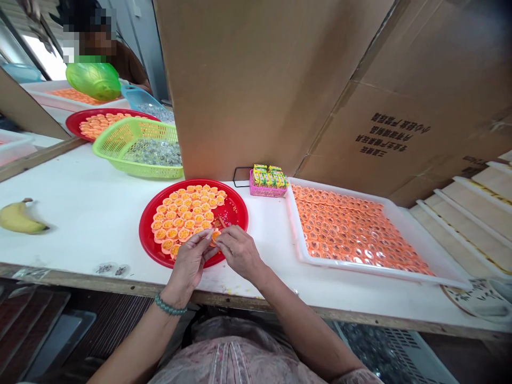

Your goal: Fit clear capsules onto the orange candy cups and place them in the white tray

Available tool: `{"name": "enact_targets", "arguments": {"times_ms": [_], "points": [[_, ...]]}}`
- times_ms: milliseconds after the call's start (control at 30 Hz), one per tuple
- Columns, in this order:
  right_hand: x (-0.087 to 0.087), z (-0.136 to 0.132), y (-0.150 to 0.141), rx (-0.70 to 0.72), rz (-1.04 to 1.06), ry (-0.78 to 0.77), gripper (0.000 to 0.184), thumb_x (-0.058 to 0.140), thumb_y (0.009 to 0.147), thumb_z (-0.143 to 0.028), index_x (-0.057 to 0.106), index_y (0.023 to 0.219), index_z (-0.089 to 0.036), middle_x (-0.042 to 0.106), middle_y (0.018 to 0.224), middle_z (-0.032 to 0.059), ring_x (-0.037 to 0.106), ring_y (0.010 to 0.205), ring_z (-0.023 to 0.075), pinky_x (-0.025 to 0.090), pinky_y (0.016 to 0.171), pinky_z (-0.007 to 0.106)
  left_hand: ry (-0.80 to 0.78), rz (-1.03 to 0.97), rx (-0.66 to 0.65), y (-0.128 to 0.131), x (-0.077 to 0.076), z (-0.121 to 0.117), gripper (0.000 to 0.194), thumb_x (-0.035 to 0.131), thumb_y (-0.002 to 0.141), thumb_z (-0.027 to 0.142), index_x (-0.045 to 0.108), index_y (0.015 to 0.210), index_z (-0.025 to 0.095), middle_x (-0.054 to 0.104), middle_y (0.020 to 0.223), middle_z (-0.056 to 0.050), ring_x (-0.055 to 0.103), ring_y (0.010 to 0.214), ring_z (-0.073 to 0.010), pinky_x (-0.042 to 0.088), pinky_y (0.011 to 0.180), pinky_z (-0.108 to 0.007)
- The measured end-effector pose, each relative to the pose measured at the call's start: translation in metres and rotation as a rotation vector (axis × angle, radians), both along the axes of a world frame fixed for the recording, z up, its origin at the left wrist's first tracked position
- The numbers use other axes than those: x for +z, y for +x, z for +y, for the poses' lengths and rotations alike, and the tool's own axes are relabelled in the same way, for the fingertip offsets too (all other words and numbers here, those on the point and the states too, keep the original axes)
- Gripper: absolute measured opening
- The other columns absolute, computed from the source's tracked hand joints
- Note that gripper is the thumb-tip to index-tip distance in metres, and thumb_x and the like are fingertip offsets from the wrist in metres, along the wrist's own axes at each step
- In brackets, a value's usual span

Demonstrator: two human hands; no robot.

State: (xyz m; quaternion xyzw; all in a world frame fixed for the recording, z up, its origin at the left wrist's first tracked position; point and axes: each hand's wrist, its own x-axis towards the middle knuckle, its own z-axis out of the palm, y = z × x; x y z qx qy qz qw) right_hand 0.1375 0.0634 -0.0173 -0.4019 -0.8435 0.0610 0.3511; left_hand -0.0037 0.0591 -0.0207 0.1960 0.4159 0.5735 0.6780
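Note:
Both hands meet over the near right part of a red round tray (146,242). Between their fingertips is a small orange cup-shaped piece (216,235). My left hand (193,260), with a green bead bracelet at the wrist, pinches it from the left. My right hand (240,249) has its thumb and fingers closed on its right side. Many similar orange pieces (186,216) with yellow-orange centres lie close together on the tray. Tiny coloured bits (229,213) are scattered on the tray's bare right part.
A white tray (298,250) of orange pieces under clear covers stands right. Behind are a pink basket (267,191) of small yellow-green packs and a tall cardboard wall (256,96). Left lie a banana (22,217) and a green basket (138,169) of clear parts. A person (132,66) sits beyond.

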Motion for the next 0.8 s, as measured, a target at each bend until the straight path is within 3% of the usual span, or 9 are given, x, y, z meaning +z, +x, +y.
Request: {"name": "enact_targets", "arguments": {"times_ms": [267,533,800], "points": [[-0.003,-0.003,-0.008,-0.001,0.103,-0.152,0.009,0.05,0.087,-0.014,0.058,0.091,-0.017,0.059,0.089,0.0054,0.056,0.085,0.0149,0.047,0.076,0.026,0.004,-0.017,-0.016,-0.007,-0.002,-0.003,0.028,0.082,0.058,0.022,0.069,0.082,0.015,0.067,0.083,-0.002,0.062,0.075,-0.0131,0.055,0.07,-0.025],[-0.006,-0.01,-0.003,-0.067,-0.011,-0.092,0.012,0.049,0.09,-0.02,0.06,0.088,-0.018,0.058,0.088,0.0061,0.052,0.084,0.0169,0.044,0.077,0.029,-0.026,-0.029,-0.026,-0.003,-0.007,-0.008,0.026,0.08,0.059,0.02,0.068,0.081,0.014,0.068,0.081,-0.002,0.062,0.072,-0.0127,0.055,0.068,-0.025],[0.004,0.0,0.012,0.019,-0.02,-0.247,0.009,0.056,0.086,-0.022,0.053,0.08,-0.017,0.055,0.081,0.0029,0.05,0.079,0.0152,0.042,0.073,0.025,-0.041,0.046,-0.019,0.008,-0.006,-0.005,0.024,0.076,0.059,0.02,0.068,0.081,0.013,0.069,0.08,-0.004,0.064,0.072,-0.016,0.056,0.067,-0.028]]}}
